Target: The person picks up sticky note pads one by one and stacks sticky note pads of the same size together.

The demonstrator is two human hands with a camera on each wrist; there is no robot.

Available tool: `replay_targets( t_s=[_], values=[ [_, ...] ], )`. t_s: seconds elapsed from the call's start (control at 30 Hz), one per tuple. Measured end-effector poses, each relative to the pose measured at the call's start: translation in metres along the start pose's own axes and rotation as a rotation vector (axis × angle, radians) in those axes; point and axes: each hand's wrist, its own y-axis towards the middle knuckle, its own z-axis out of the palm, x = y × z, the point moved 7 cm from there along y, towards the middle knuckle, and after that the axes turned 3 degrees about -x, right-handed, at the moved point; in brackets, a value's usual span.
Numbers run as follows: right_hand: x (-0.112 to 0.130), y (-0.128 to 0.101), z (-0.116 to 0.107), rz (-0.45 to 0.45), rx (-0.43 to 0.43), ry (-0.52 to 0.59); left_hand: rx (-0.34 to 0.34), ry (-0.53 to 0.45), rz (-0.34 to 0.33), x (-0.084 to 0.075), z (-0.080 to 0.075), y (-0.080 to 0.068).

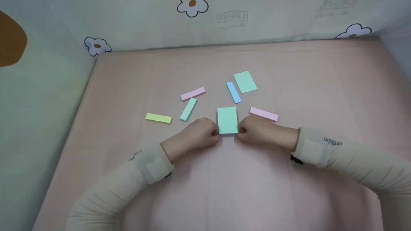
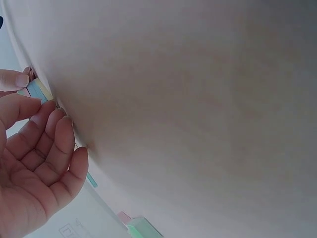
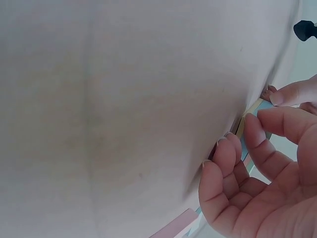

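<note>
Pinching near corners of green pad (image 1: 227,119) with both hands: my left hand (image 1: 192,136) on its near-left corner, right hand (image 1: 261,132) on near-right, thumb and forefinger curled onto edges, other fingers loosely bent. Pad flat on pink table (image 1: 305,80), centre. Far of it: blue strip (image 1: 233,92), second green pad (image 1: 245,82). Right: pink strip (image 1: 263,114). Left: mint strip (image 1: 188,109), yellow strip (image 1: 158,118), another pink strip (image 1: 192,94).
</note>
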Motion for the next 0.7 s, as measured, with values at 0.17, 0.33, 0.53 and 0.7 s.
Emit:
replay_targets(
  t_s=[0.17,0.33,0.53,0.7],
  values=[
    [-0.0012,0.0007,0.0015,0.001,0.001,0.001,-0.01,-0.001,0.01,-0.0003,-0.0001,-0.0002],
    [-0.0009,0.001,0.0018,-0.009,0.002,-0.008,-0.017,0.002,0.012,-0.0005,-0.0002,-0.0011],
    [-0.001,0.0014,0.0013,-0.003,0.006,-0.01,-0.02,-0.005,0.014,-0.0003,-0.0005,-0.0008],
    [-0.0011,0.001,0.0011,0.0,0.012,-0.003,-0.013,-0.028,0.013,0.0012,-0.0005,-0.0001]
  ],
)
